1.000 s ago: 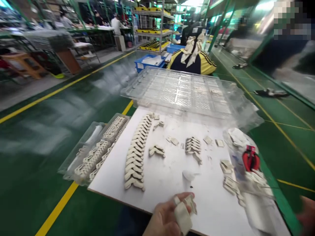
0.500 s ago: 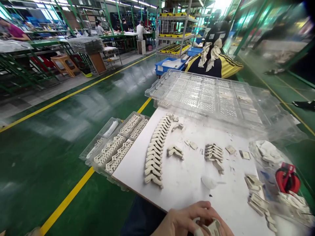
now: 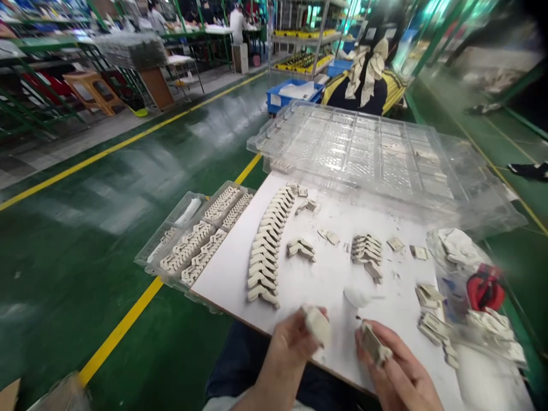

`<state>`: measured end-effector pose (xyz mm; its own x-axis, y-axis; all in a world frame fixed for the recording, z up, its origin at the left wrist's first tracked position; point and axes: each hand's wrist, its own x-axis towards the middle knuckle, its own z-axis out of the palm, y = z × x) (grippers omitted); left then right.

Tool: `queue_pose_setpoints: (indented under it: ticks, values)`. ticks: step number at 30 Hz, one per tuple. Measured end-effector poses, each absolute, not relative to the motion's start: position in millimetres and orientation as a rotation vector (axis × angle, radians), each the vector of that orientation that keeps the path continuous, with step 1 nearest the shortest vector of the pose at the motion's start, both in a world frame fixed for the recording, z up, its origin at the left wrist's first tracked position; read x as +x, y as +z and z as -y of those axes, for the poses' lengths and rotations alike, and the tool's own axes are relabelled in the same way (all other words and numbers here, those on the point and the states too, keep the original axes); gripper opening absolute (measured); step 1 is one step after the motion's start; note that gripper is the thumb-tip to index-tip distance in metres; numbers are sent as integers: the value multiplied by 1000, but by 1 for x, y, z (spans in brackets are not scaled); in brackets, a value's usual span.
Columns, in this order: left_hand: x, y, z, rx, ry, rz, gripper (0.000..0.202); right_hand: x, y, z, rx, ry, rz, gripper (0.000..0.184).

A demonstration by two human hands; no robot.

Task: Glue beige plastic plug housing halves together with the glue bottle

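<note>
The left hand [image 3: 295, 345] pinches a pale plastic piece [image 3: 317, 325] over the near edge of the white desk [image 3: 231, 274]. The right hand [image 3: 398, 371] grips a second pale piece [image 3: 371, 343] above the same edge, and the two pieces are apart. A curved row of matching pieces [image 3: 268, 248] lies on the desk's left half. A clear tray stack [image 3: 363, 151] sits at its far end.
</note>
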<state>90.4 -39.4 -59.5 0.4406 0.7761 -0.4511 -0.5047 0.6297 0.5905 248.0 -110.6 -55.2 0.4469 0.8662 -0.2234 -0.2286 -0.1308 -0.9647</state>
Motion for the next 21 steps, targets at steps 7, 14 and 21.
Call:
queue_pose_setpoints:
  ticks: [7, 14, 21]
  values:
    - [95, -47, 38, 248, 794, -839, 53, 232, -39, 103, -1515, 676, 950, 23]
    - [97, -43, 37, 300, 807, -808, 49, 224, -32, 101, -1536, 584, 1183, 25]
    - [98, -45, 37, 327, 808, -789, 47, 225, -33, 100, -1575, 560, 1251, 26]
